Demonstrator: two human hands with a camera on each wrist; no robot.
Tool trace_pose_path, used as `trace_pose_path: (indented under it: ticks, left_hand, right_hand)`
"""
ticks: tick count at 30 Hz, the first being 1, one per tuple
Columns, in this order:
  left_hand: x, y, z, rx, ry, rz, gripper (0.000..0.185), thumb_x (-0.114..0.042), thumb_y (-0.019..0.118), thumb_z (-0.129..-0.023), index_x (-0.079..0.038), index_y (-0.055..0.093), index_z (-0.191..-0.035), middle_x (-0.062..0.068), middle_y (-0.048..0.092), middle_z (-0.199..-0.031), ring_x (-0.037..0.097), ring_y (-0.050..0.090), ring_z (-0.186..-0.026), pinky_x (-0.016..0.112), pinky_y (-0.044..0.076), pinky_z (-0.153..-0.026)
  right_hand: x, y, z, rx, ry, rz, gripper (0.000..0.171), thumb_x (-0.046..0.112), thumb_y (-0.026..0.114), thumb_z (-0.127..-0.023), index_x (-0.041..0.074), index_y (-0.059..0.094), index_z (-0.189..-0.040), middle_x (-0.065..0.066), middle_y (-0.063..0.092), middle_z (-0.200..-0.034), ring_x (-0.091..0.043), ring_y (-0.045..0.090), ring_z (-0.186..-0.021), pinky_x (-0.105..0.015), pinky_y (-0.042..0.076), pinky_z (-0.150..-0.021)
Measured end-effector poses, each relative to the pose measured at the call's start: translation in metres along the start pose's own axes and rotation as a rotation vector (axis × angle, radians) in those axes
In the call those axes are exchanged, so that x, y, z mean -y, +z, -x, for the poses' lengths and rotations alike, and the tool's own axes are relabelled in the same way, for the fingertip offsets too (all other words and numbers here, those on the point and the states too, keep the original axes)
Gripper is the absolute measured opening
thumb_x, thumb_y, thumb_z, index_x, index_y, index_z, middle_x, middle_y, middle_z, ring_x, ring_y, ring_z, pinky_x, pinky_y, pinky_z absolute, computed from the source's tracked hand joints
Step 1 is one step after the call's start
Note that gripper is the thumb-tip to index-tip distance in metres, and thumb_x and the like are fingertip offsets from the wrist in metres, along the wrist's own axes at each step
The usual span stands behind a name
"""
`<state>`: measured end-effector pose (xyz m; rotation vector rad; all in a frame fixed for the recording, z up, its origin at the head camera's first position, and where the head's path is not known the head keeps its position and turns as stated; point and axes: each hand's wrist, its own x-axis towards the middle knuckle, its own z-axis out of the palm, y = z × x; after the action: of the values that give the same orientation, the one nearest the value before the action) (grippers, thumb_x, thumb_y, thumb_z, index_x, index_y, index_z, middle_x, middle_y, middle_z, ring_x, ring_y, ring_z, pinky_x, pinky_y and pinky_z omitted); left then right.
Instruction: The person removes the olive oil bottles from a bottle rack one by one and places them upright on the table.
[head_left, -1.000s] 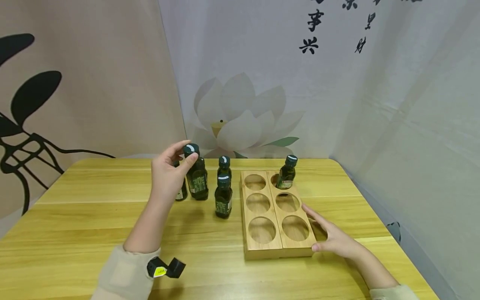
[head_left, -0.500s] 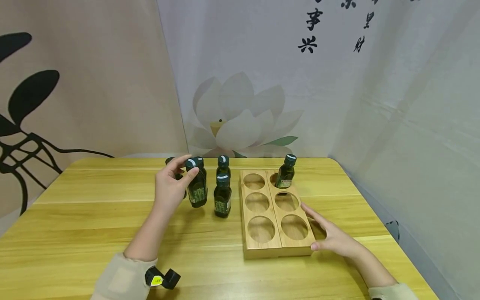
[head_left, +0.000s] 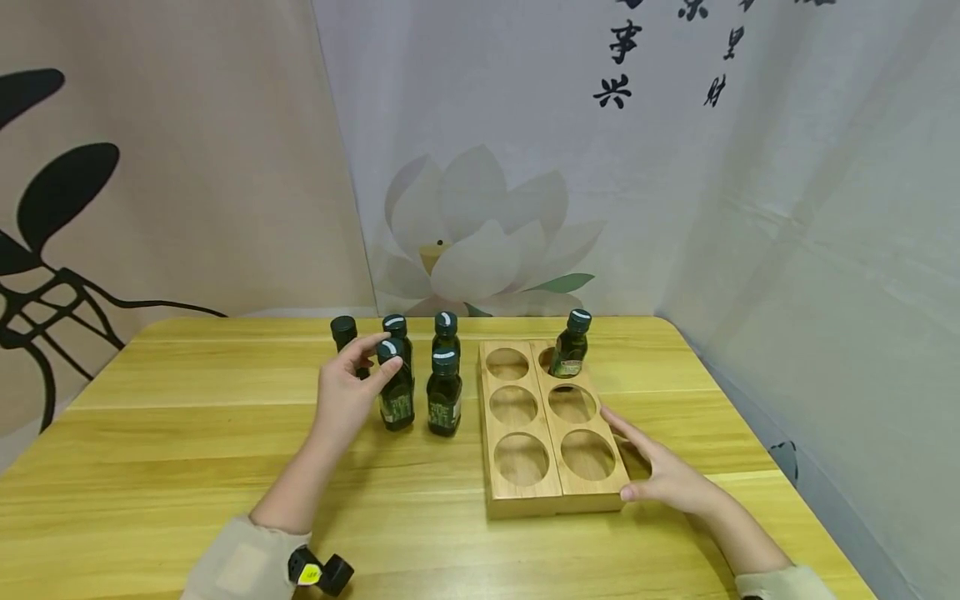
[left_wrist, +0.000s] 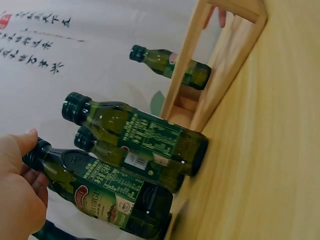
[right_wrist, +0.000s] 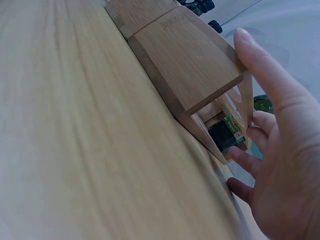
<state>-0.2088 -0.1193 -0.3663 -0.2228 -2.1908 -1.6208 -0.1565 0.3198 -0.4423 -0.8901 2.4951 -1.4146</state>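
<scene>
A left hand (head_left: pixel 347 385) pinches the cap of a green bottle (head_left: pixel 396 392) standing on the yellow table (head_left: pixel 165 450) — four more bottles cluster around it; the right hand (head_left: pixel 663 475), fingers straight, steadies the wooden rack (head_left: pixel 542 433) (one bottle (head_left: pixel 571 344) sits in its far-right hole).

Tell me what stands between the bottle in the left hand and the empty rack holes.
One bottle stands right of the held bottle, between it and the rack; another stands behind that one. The left hand pinches the cap, so lifting over them looks feasible. The right hand rests against the rack's right side, clear of the holes.
</scene>
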Motion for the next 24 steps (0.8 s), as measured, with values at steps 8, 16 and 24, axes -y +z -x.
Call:
trace_pose_path:
  ticks: [8,16,24]
  left_hand:
    - [0.011,0.005,0.007,0.027,0.002,-0.007,0.041,-0.016,0.073,-0.086,-0.004,0.063,-0.124,0.014,0.061,-0.112,0.03,0.052,-0.096,0.042,0.043,-0.083]
    - [0.014,0.006,0.009,0.007,0.02,0.007,0.042,-0.016,0.074,-0.086,-0.005,0.063,-0.125,0.012,0.061,-0.117,0.029,0.051,-0.095,0.043,0.043,-0.082]
    - [-0.007,0.004,0.003,-0.059,0.166,0.039,0.043,-0.015,0.075,-0.085,-0.002,0.062,-0.124,0.01,0.064,-0.112,0.018,0.055,-0.105,0.037,0.039,-0.09]
  right_hand:
    - [-0.001,0.0,0.0,-0.004,0.0,0.004,0.097,0.051,0.069,-0.084,0.019,0.013,-0.155,-0.003,0.012,-0.159,-0.048,0.016,-0.135,-0.078,0.012,-0.093]
    - [-0.001,0.0,0.001,-0.002,-0.003,-0.004,0.096,0.051,0.069,-0.084,0.017,0.013,-0.155,-0.005,0.012,-0.159,-0.049,0.016,-0.135,-0.078,0.013,-0.093]
    - [0.003,0.0,0.0,-0.004,-0.029,0.019,0.094,0.05,0.068,-0.085,0.016,0.014,-0.155,-0.008,0.013,-0.158,-0.051,0.018,-0.134,-0.079,0.013,-0.091]
